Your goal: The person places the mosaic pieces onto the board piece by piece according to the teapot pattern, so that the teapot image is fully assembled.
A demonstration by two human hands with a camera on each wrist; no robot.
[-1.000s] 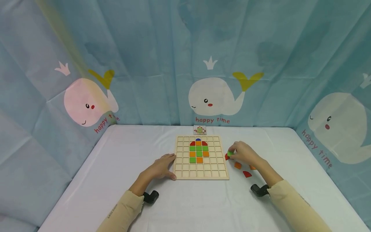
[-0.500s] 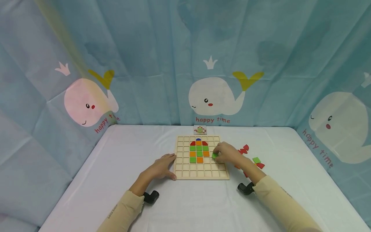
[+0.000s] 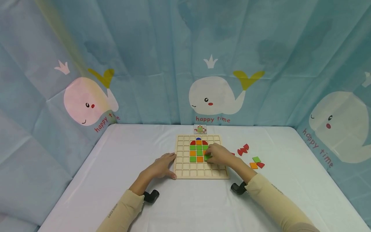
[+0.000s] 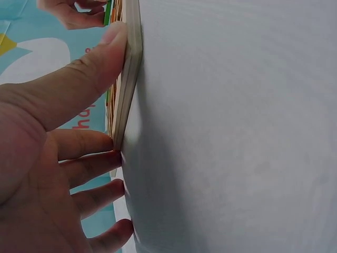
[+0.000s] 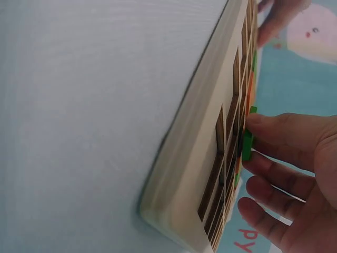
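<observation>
A light wooden grid board (image 3: 188, 175) lies flat on the table, several green, orange and red pieces and one blue piece set in its upper middle cells. Between the thumb and fingertips of my right hand (image 3: 221, 154) a green square tile (image 5: 249, 139) is pinched, tilted at the board's surface beside an orange square (image 3: 200, 159). My left hand (image 3: 161, 166) rests along the board's left side, its thumb (image 4: 97, 66) on the near left corner and its fingers spread against the edge and the cloth. The right hand partly covers the cells under it.
Right of the board lie loose pieces: red ones (image 3: 243, 149), a green square (image 3: 256, 159), an orange square (image 3: 253, 165) and a red piece (image 3: 260, 165). A small pattern card (image 3: 200, 129) sits behind the board. A whale-print curtain (image 3: 162, 64) hangs beyond the white table (image 3: 185, 206).
My right hand has carried the green square tile leftward from the loose pieces onto the board, beside the orange square in the fourth filled row. The left hand has stayed put.
</observation>
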